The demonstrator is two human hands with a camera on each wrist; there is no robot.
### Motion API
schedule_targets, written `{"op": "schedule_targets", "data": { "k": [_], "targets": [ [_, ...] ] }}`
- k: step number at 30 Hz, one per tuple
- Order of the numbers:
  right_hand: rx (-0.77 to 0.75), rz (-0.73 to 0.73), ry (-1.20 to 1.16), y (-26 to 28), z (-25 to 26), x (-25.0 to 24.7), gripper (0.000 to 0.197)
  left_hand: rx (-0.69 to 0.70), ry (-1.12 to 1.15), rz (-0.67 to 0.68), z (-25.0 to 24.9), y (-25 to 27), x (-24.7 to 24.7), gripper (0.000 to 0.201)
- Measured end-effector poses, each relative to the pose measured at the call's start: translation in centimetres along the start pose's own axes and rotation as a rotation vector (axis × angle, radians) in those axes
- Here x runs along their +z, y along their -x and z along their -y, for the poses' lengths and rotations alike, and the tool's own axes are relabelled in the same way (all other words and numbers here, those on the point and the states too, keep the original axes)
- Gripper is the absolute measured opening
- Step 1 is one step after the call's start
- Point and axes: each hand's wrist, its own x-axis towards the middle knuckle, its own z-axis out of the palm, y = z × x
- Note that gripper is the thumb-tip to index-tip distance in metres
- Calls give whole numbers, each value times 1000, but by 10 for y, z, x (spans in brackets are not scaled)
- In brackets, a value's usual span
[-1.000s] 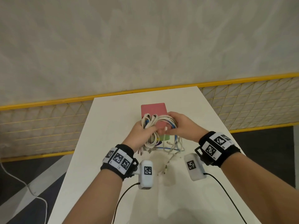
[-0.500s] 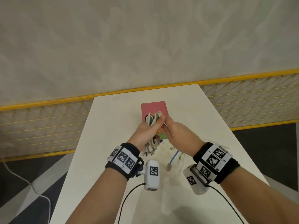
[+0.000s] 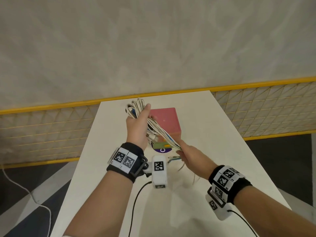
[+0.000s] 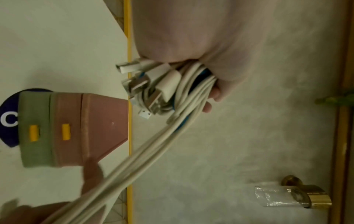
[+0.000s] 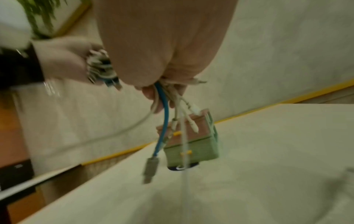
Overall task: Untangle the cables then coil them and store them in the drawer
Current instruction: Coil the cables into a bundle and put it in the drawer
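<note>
My left hand (image 3: 136,129) is clenched round the looped end of the cables (image 3: 154,127), raised at about 11 o'clock of the drawer box (image 3: 166,119), which stands closed on the counter (image 3: 213,134). My right hand (image 3: 189,155) pinches the same strands lower down at 5 o'clock, plugs dangling below it. The strands run taut between the two grips. To do this well, I judge I should ease the tension, free one cable (the blue one (image 5: 164,115) is easiest to follow) and draw it out slowly so plugs don't snag.
</note>
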Motion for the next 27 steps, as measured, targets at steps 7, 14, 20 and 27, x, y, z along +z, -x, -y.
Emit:
{"op": "schedule_targets", "data": {
  "k": [7, 14, 20, 27],
  "targets": [
    [3, -56, -331, -34, 19, -12, 87, 51, -63, 153, -2, 11, 2, 22],
    [-16, 110, -3, -52, 7, -20, 28, 102, -296, 473, -16, 10, -18, 31],
    [94, -55, 335, -66, 15, -49, 32, -46, -591, 460, 3, 18, -28, 25],
    [-8, 70, 120, -71, 29, -51, 61, -13, -648, 454, 30, 24, -18, 20]
  ]
}}
